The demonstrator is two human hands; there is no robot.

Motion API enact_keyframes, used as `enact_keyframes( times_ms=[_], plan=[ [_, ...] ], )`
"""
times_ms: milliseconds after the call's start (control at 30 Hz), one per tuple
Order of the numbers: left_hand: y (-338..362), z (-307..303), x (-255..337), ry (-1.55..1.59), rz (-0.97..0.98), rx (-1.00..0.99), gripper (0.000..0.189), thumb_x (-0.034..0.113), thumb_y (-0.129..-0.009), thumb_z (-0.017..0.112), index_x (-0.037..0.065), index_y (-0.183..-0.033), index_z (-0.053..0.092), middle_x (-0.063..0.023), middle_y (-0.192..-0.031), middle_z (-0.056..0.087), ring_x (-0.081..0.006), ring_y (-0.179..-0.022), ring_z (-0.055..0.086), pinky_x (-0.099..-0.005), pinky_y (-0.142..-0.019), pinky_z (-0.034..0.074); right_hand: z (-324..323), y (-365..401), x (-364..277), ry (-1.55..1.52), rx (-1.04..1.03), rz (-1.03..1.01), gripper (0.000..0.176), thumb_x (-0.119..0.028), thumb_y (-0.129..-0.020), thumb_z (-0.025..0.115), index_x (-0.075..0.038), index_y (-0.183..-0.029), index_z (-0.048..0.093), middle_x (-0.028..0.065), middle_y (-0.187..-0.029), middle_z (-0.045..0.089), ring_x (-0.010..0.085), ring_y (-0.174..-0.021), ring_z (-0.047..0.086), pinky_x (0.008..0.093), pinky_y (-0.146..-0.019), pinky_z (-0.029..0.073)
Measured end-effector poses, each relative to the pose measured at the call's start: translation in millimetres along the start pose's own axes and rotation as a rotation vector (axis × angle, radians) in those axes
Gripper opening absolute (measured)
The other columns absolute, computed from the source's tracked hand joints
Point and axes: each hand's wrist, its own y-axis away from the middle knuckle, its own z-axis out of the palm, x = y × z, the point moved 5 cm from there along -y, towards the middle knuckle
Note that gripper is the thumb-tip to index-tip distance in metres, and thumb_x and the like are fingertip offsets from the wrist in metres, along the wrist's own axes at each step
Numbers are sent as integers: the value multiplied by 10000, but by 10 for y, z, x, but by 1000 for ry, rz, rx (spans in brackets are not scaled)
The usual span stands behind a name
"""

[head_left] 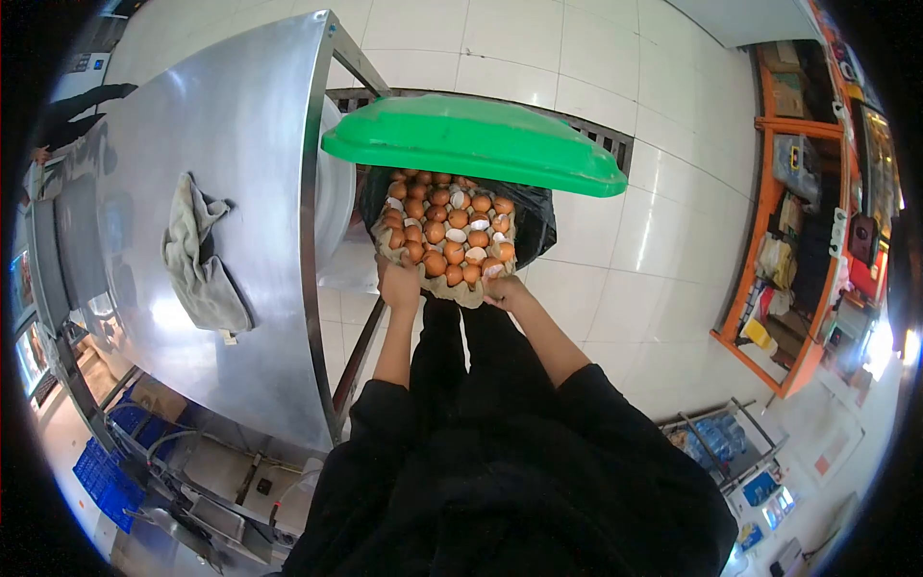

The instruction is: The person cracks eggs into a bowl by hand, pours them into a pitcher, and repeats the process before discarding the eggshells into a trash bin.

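My left hand (398, 285) grips the near left corner of a cardboard egg tray (468, 295). At the near right corner my right hand (507, 291) is closed on the same tray. Brown eggshells (435, 232) fill the tray; several show white insides, so at least some are broken. The tray is held over a bin lined with a black bag (538, 223), whose inside is mostly hidden beneath it. A green lid (476, 142) stands raised on the bin's far side.
To the left is a steel table (245, 106) with a grey cloth (197, 255) on it. An orange shelf unit (760, 221) with assorted goods stands at the right. A floor drain grate (606, 144) runs behind the lid. Another person's sleeve (82, 106) shows at the far left.
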Motion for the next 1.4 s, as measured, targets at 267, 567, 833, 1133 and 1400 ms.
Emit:
enact_keyframes(
  times_ms=[267,567,833,1133,1400],
  plan=[
    [-204,59,428,-132,196,-141,338,221,-805,543,-68,-958,457,-281,-948,562,-402,-818,590,-451,-721,477,147,149,-417,177,72,23,285,-47,-810,580,-136,-1070,506,2,-1065,526,177,-954,530,364,-682,534],
    [-141,-119,-119,358,-45,-142,481,261,-812,588,14,-1181,403,-210,-928,593,-287,-643,626,-352,-509,499,0,443,-282,200,-121,-133,417,-231,-764,669,-111,-1117,482,80,-1063,542,250,-827,606,334,-587,512],
    [-110,156,-562,1092,-184,-272,358,202,-852,551,79,-1168,435,-44,-893,570,-78,-476,496,-177,-387,394,-38,559,-497,139,-127,-313,382,-279,-741,715,-109,-1026,527,62,-812,626,226,-638,635,300,-478,485],
    [9,252,-885,735,-98,-290,400,232,-866,533,48,-1206,428,-107,-1100,515,-166,-789,584,-253,-541,516,-106,586,-184,166,-89,-282,427,-326,-731,725,-105,-1028,513,56,-847,616,194,-690,622,278,-485,442],
    [184,211,-762,1057,-222,-336,336,225,-862,547,-6,-1088,455,-121,-1028,519,-205,-767,596,-307,-604,552,-224,629,-262,38,-279,-372,340,-249,-757,698,-32,-962,535,64,-595,534,122,-367,427,252,-294,315]
  ],
)
